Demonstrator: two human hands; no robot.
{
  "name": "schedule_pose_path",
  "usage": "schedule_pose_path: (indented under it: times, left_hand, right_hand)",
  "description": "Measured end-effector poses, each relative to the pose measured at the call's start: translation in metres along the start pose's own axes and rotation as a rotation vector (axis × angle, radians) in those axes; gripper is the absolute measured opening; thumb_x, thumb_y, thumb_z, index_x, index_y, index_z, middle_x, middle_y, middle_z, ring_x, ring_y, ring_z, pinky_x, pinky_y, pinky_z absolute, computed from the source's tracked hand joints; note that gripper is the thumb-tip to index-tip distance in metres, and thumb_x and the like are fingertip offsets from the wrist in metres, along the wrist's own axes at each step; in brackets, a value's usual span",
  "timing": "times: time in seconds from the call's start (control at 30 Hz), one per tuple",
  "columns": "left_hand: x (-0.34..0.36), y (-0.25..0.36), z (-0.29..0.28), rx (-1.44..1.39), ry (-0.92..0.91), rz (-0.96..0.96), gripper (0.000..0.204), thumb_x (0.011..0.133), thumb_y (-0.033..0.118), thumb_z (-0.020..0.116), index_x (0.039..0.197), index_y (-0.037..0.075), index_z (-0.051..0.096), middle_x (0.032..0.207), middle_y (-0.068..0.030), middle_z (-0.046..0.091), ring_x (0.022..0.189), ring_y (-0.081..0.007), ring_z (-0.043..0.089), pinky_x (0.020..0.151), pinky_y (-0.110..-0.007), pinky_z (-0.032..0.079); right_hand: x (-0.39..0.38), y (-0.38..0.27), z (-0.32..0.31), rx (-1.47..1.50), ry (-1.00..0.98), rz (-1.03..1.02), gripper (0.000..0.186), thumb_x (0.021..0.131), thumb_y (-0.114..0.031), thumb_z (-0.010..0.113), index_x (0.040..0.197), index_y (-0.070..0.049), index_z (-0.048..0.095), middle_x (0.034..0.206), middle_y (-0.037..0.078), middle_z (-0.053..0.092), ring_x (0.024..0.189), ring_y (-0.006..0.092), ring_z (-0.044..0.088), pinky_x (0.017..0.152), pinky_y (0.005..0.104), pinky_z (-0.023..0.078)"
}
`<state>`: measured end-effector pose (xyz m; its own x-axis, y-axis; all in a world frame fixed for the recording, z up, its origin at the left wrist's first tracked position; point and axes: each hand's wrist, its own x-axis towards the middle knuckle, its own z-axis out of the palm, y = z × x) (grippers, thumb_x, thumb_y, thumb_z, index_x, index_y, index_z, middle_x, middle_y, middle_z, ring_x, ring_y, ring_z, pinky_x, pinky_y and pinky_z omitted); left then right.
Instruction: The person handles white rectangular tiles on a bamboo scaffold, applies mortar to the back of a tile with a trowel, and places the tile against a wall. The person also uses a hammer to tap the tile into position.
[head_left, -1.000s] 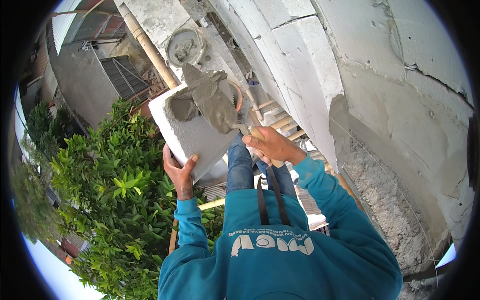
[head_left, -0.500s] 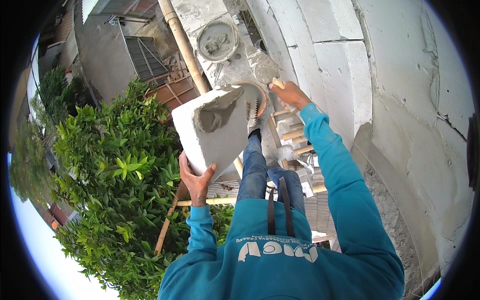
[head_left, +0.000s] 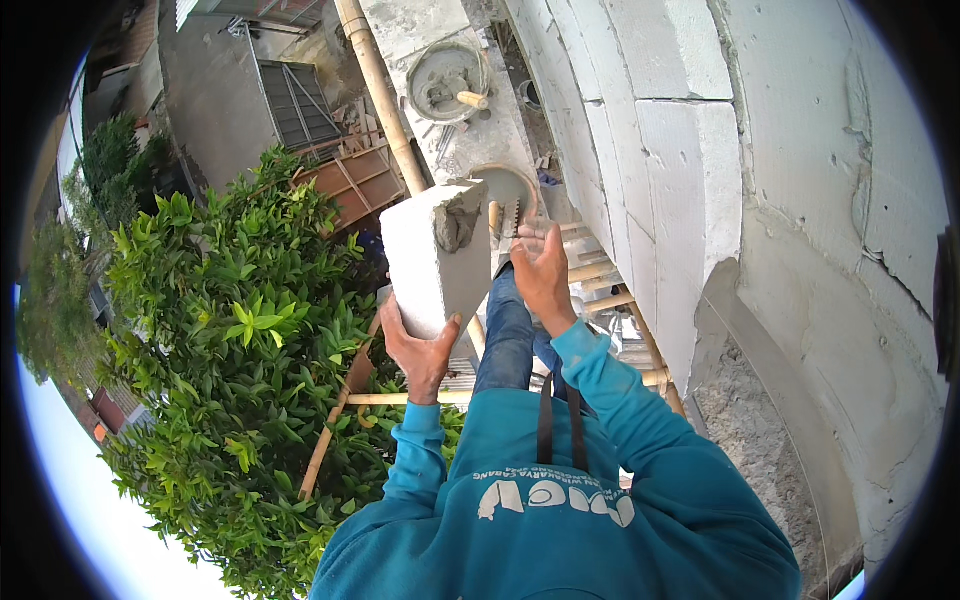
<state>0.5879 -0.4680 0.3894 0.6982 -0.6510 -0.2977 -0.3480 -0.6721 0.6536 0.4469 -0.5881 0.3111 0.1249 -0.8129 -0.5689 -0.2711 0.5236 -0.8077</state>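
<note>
My left hand (head_left: 418,345) grips the lower end of a white lightweight concrete block (head_left: 420,265), its thumb on the near face and the fingers around the left side. The block is tilted, with a patch of wet grey mortar (head_left: 457,228) on its upper part. My right hand (head_left: 541,268) is just right of the block, empty, with its fingers extended. A trowel (head_left: 472,100) lies in a round tub of mortar (head_left: 446,82), its wooden handle over the rim. Beyond my right fingers is a second round tub (head_left: 507,183), partly hidden by the block.
A wall of white blocks (head_left: 685,170) rises on my right. Bamboo poles (head_left: 375,75) and rungs (head_left: 595,272) surround where I stand. A leafy tree (head_left: 240,350) fills the left side. Near my foot is a dark toothed strip (head_left: 516,215).
The trowel has left my right hand and now lies in the far mortar tub. My right hand has come down beside the block. The block has shifted right and turned slightly.
</note>
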Motion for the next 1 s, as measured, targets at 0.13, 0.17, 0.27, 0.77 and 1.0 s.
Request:
schedule_pose_path:
  times: [0.13, 0.17, 0.27, 0.77, 1.0]
  left_hand:
    - [-0.008, 0.003, 0.043, 0.147, 0.047, 0.12, 0.082, 0.061, 0.028, 0.083, 0.13, -0.001, 0.05, 0.117, -0.0178, 0.055, 0.108, -0.0372, 0.057, 0.091, -0.045, 0.048]
    - [-0.012, 0.011, 0.046, 0.15, 0.021, 0.188, 0.074, 0.069, 0.028, 0.079, 0.131, 0.001, 0.05, 0.118, -0.0177, 0.055, 0.109, -0.0379, 0.058, 0.089, -0.044, 0.049]
    - [-0.027, 0.017, 0.064, 0.057, -0.025, 0.123, 0.061, 0.08, 0.027, 0.071, 0.132, 0.003, 0.05, 0.118, -0.0164, 0.056, 0.107, -0.0353, 0.059, 0.084, -0.043, 0.05]
    - [-0.135, 0.051, 0.106, 0.06, -0.153, 0.277, 0.058, 0.081, 0.016, 0.07, 0.134, 0.004, 0.047, 0.119, -0.0152, 0.053, 0.102, -0.0353, 0.059, 0.082, -0.04, 0.05]
    - [-0.219, 0.092, 0.084, -0.061, -0.201, 0.507, 0.061, 0.079, 0.013, 0.072, 0.133, 0.003, 0.046, 0.121, -0.0166, 0.051, 0.104, -0.0366, 0.058, 0.085, -0.04, 0.05]
  right_hand:
    - [-0.088, -0.032, 0.012, -0.27, 0.008, -0.122, 0.065, 0.08, -0.035, 0.076, 0.123, 0.003, 0.046, 0.116, 0.02, 0.053, 0.107, 0.0337, 0.054, 0.091, 0.0449, 0.046]
    - [-0.092, -0.036, 0.017, -0.313, 0.05, -0.073, 0.068, 0.079, -0.037, 0.077, 0.122, 0.004, 0.045, 0.116, 0.021, 0.051, 0.108, 0.0352, 0.052, 0.092, 0.0461, 0.045]
    - [-0.098, -0.051, 0.024, -0.383, 0.178, 0.074, 0.073, 0.075, -0.044, 0.077, 0.116, 0.007, 0.044, 0.114, 0.024, 0.048, 0.108, 0.0391, 0.049, 0.092, 0.0494, 0.043]
    - [-0.118, -0.03, -0.041, -0.393, 0.468, 0.276, 0.071, 0.068, -0.036, 0.082, 0.107, 0.007, 0.041, 0.111, 0.025, 0.048, 0.108, 0.0414, 0.049, 0.095, 0.0484, 0.043]
    - [-0.171, -0.028, -0.129, -0.525, 0.352, 0.147, 0.065, 0.066, -0.028, 0.083, 0.105, 0.003, 0.042, 0.106, 0.021, 0.047, 0.105, 0.0398, 0.051, 0.087, 0.0495, 0.046]
